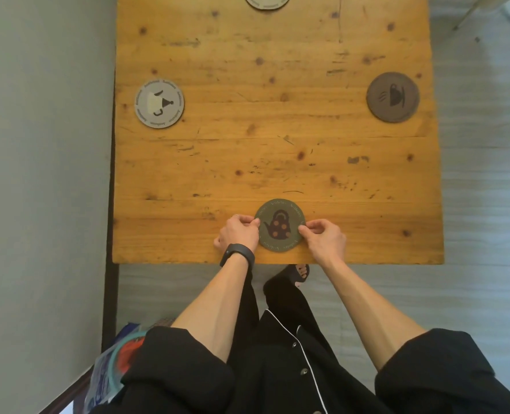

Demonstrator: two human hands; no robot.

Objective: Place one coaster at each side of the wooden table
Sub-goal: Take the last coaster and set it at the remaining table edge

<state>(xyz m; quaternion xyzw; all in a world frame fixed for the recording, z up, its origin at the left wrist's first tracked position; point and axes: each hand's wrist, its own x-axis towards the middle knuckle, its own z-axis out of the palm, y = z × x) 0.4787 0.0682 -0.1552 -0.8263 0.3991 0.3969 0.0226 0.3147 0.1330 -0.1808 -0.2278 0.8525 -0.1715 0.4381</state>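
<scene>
A green coaster (280, 226) with a teapot picture lies flat near the front edge of the wooden table (277, 144). My left hand (239, 234) pinches its left rim and my right hand (322, 238) pinches its right rim. A pale grey coaster (159, 103) with a cup picture lies at the left side. At the right side rests a brown coaster (393, 97) with a steaming cup. A beige coaster (267, 1) sits at the far edge, cut off by the frame.
A grey wall (38, 144) runs along the table's left side. Grey floor (486, 174) lies to the right and in front. A colourful bag (113, 363) sits on the floor at lower left. My foot (300, 271) shows under the front edge.
</scene>
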